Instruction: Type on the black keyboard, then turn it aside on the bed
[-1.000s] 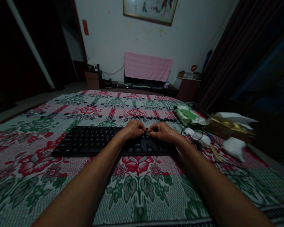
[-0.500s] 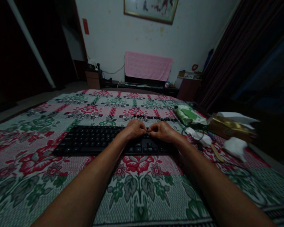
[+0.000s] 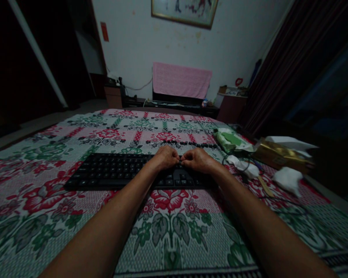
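A black keyboard (image 3: pixel 113 170) lies across a floral bedspread (image 3: pixel 168 227). Both my hands rest on its right part, knuckles up and fingers curled under. My left hand (image 3: pixel 165 157) and my right hand (image 3: pixel 197 159) meet fingertip to fingertip over the keys, pinched together around a spot I cannot make out. Just beyond the keyboard a row of small dark keycaps (image 3: pixel 188 144) lies in a line on the cloth.
Right of the keyboard are a green and white pack (image 3: pixel 230 141), crumpled white tissue (image 3: pixel 243 164), a gold box (image 3: pixel 278 154), a white wad (image 3: pixel 287 179) and a thin cable (image 3: pixel 278 200). A pink cloth (image 3: pixel 181 80) drapes a screen at the far wall.
Both hands stay pinched together at the same spot on the keyboard. The view has shifted very slightly; nothing else has moved.
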Action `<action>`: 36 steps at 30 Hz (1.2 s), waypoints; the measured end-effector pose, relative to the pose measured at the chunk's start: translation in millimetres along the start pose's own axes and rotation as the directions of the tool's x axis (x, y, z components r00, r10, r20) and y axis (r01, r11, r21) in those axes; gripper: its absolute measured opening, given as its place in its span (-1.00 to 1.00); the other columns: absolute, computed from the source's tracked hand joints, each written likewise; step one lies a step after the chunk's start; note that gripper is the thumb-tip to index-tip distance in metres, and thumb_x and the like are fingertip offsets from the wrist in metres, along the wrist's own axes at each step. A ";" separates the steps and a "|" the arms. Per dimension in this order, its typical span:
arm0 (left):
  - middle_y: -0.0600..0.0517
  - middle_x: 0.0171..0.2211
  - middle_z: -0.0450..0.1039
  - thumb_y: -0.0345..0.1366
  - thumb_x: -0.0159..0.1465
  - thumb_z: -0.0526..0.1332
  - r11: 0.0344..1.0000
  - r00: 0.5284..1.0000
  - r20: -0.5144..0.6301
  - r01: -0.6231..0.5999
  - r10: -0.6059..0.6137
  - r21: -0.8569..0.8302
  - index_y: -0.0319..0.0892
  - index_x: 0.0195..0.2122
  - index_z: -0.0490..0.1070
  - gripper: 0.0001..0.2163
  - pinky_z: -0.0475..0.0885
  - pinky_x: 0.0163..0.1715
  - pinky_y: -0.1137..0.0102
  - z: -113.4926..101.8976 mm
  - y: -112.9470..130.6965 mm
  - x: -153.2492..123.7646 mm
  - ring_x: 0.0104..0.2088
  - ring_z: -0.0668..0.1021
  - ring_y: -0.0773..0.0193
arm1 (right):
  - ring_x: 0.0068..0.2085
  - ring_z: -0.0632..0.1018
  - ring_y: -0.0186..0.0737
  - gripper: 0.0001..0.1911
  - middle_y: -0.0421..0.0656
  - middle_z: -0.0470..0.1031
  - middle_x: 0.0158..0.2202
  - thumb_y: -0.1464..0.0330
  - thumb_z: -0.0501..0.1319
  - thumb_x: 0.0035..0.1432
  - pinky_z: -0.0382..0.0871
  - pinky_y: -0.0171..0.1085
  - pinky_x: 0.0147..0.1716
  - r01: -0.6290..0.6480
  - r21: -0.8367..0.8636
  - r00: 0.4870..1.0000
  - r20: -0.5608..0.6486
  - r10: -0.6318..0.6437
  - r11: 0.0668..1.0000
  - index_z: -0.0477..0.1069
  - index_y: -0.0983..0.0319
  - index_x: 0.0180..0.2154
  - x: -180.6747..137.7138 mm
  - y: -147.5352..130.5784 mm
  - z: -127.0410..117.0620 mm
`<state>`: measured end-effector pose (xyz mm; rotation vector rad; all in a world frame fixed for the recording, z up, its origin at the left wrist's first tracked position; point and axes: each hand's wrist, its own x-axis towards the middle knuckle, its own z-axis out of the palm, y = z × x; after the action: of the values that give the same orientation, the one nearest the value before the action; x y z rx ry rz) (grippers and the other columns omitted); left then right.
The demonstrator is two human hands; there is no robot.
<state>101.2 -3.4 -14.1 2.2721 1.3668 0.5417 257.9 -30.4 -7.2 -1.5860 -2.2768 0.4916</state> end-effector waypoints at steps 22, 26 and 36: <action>0.07 -0.52 0.45 -0.34 -0.08 0.11 0.989 0.995 0.074 -0.056 0.066 -0.140 -0.22 -0.39 0.46 -0.77 0.25 -0.52 0.56 -1.8 -8.5 0.7 -0.49 0.40 0.41 | -0.55 0.33 -0.42 -0.80 -0.23 0.40 -0.57 0.32 0.10 -0.15 0.06 -0.44 -0.60 0.032 0.018 0.998 -0.047 -0.031 0.999 0.41 0.29 -0.45 -1.9 -0.5 1.3; 0.07 -0.51 0.45 -0.33 -0.09 0.13 0.987 0.996 0.060 -0.058 0.068 -0.152 -0.21 -0.41 0.47 -0.78 0.25 -0.51 0.57 -1.0 -9.3 1.4 -0.48 0.41 0.41 | -0.54 0.34 -0.42 -0.80 -0.22 0.39 -0.58 0.33 0.07 -0.11 0.08 -0.43 -0.58 0.040 -0.001 0.996 -0.077 -0.040 0.999 0.41 0.29 -0.47 -2.0 -1.7 0.0; 0.06 -0.53 0.45 -0.33 -0.08 0.12 0.987 0.997 0.060 -0.044 0.054 -0.154 -0.21 -0.42 0.47 -0.79 0.22 -0.58 0.57 0.5 -11.2 1.9 -0.51 0.41 0.42 | -0.46 0.39 -0.37 -0.77 -0.20 0.45 -0.47 0.35 0.10 -0.10 0.16 -0.42 -0.50 0.075 0.060 0.997 0.022 -0.077 0.995 0.42 0.25 -0.33 -3.6 3.9 -5.2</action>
<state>94.1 3.0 -20.4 2.1848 1.1988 0.5648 264.6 -32.1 -4.6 -1.4672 -2.3081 0.5563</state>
